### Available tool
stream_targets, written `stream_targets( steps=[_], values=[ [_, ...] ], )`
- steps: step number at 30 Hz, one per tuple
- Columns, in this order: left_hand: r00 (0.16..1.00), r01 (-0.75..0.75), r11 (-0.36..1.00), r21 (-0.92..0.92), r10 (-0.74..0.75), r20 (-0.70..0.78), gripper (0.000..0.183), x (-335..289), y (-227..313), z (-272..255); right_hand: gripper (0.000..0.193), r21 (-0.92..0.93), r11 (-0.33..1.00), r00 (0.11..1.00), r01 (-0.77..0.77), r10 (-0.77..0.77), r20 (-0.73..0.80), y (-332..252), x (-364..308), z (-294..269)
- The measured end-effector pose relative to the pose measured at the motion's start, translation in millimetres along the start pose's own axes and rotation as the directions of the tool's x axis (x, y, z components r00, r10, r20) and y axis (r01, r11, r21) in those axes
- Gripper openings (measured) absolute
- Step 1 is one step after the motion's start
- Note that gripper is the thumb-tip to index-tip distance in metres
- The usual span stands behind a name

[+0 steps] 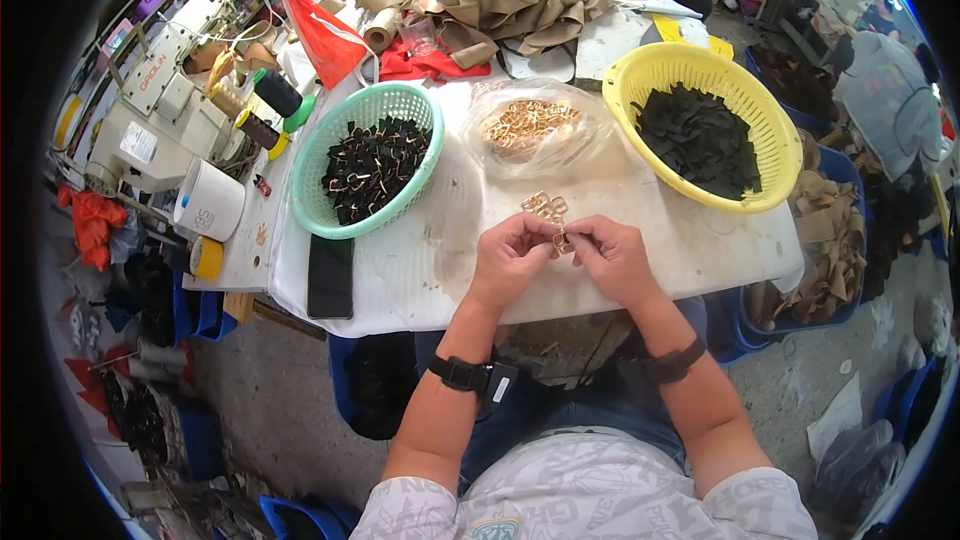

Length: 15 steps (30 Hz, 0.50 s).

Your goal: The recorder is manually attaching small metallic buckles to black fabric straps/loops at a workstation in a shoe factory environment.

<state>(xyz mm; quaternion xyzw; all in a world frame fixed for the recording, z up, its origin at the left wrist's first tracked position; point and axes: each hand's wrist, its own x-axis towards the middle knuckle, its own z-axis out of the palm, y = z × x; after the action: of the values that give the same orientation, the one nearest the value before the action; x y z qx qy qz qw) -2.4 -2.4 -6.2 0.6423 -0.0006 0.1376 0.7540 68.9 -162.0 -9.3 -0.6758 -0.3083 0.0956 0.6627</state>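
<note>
Gold buckles (543, 202) — yellow basket (778, 130)

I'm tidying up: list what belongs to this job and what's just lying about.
Likely the job's: loose gold buckles; plastic bag of more; yellow basket of black pieces; green basket of black-and-gold pieces.

Seemingly lying about: dark phone; black thread spool; brown material.

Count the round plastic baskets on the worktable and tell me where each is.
2: the mint-green basket on the worktable, ahead and left of the left hand, and the yellow basket, ahead and right of the right hand. I see no others partly hidden.
</note>
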Motion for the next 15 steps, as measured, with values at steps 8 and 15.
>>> stream_targets(
  steps=[8,15],
  values=[
    [1.0,0.021,0.999,0.028,-0.022,0.021,0.017,0.5,-3.0,-3.3,0.013,-0.006,1.0,1.0,-0.023,0.023,0.021,-1.7,-0.3,-0.4],
    [0.999,0.047,0.999,-0.008,-0.047,0.006,0.016,1.1,2.4,1.2,0.016,-0.012,1.0,0.999,-0.006,0.007,0.032,-5.2,0.0,0.3]
  ],
)
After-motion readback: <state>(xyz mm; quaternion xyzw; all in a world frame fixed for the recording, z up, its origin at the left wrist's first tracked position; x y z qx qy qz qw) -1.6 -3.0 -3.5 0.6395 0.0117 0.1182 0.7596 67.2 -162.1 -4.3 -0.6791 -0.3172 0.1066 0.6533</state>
